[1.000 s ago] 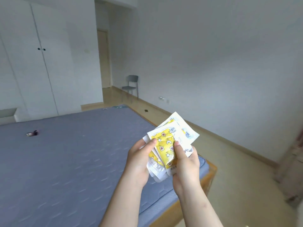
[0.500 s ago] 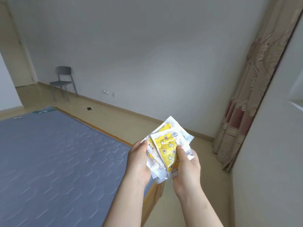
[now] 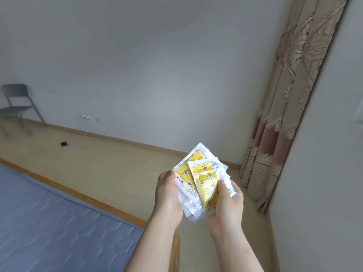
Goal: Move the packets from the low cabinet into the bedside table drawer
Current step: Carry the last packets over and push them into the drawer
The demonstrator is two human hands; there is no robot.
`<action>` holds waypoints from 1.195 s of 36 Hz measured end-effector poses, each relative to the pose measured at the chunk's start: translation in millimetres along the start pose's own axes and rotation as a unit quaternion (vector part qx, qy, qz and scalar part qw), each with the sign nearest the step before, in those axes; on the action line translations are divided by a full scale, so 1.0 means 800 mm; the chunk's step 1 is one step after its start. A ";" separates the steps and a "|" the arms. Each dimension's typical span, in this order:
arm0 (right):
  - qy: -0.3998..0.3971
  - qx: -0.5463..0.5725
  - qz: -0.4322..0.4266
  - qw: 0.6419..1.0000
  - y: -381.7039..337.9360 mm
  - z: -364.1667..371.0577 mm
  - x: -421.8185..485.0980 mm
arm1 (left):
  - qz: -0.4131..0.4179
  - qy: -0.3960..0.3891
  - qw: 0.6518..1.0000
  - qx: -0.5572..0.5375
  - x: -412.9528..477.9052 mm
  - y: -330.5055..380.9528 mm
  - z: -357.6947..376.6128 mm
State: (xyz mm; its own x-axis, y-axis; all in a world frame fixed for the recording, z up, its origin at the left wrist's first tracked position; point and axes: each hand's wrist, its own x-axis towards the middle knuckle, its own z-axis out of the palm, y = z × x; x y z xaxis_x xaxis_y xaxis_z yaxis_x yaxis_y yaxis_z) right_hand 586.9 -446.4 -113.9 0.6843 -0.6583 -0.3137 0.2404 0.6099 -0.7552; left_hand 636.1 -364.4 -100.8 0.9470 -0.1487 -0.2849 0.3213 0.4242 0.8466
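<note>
A fanned stack of packets [image 3: 204, 179] (white-edged, yellow, printed with small stars and flowers) is being held in the air above the floor [image 3: 117, 163], at about 5 o'clock in the view. The grip of the left hand [image 3: 169, 195] is curling round the stack's left edge. The grip of the right hand [image 3: 225, 205] is pinching the front packet, thumb on top. A blue-mattressed bed [image 3: 59, 222] is lying at 8 o'clock, a grey chair [image 3: 17, 107] is standing at 9 o'clock, and a patterned curtain [image 3: 284, 114] is hanging at 2 o'clock.
</note>
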 end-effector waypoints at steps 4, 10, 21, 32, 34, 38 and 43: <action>-0.001 -0.003 0.011 1.000 -0.018 0.007 0.101 | -0.002 -0.017 1.000 0.025 0.091 -0.027 0.051; -0.053 -0.037 0.021 0.998 -0.063 0.036 0.260 | 0.029 -0.023 0.999 0.008 0.220 -0.050 0.146; -0.176 -0.103 0.143 0.968 -0.069 0.132 0.464 | 0.059 0.056 0.997 -0.011 0.406 -0.034 0.212; -0.250 -0.122 0.134 0.951 0.021 0.338 0.622 | 0.126 0.056 0.989 -0.049 0.636 0.066 0.162; -0.270 -0.122 0.122 0.947 0.040 0.390 0.648 | 0.139 0.076 0.986 -0.046 0.678 0.103 0.152; -0.306 -0.122 0.110 0.938 0.087 0.480 0.688 | 0.155 0.130 0.977 -0.069 0.745 0.161 0.122; -0.347 -0.117 0.160 0.917 0.155 0.561 0.712 | 0.185 0.172 0.967 -0.043 0.801 0.205 0.066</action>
State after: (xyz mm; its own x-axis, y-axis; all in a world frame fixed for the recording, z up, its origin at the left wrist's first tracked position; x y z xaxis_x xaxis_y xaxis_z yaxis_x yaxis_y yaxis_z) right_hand 1315.3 -547.6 -127.8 0.9868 0.0265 -0.1599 -0.1474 0.5575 -0.8170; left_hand 1295.4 -437.1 -120.8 0.9377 0.3278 -0.1150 -0.0547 0.4662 0.8830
